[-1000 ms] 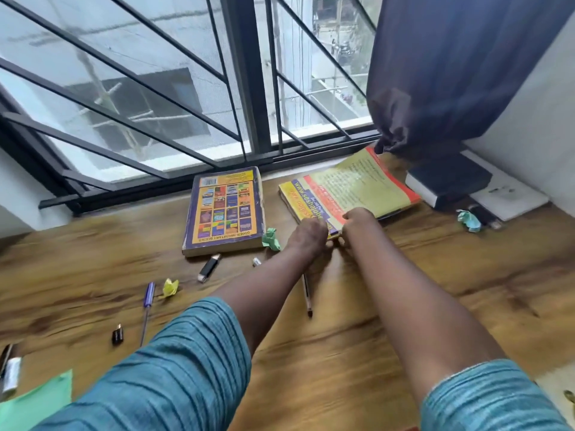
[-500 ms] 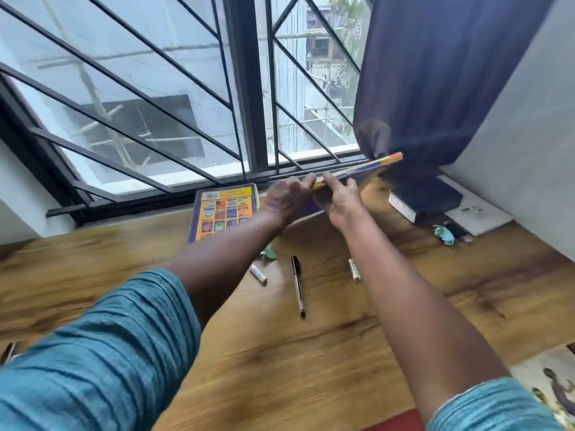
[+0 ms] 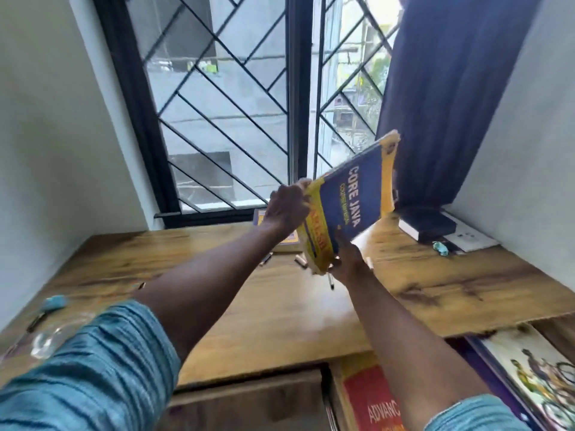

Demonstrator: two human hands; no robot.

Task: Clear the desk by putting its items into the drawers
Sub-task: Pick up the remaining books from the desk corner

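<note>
A blue and yellow paperback book [image 3: 357,200] titled Core Java is tilted up in the air above the wooden desk [image 3: 280,312]. My left hand [image 3: 286,206] grips its upper left edge. My right hand [image 3: 348,259] holds its lower edge from beneath. Below the desk front, an open drawer [image 3: 339,396] shows a red and yellow book [image 3: 373,399] lying inside. Another book [image 3: 286,241] lies flat on the desk, mostly hidden behind my left hand.
A dark book [image 3: 426,225] on a white device [image 3: 466,241] sits at the back right beside a crumpled teal paper [image 3: 441,247]. Pens [image 3: 330,281] and small caps lie mid-desk. An illustrated book [image 3: 535,377] is at the lower right. The blue curtain [image 3: 451,88] hangs behind.
Both hands have lifted the book off the desk and tipped it upright, its blue cover now facing me. The view has pulled back, showing the open drawer.
</note>
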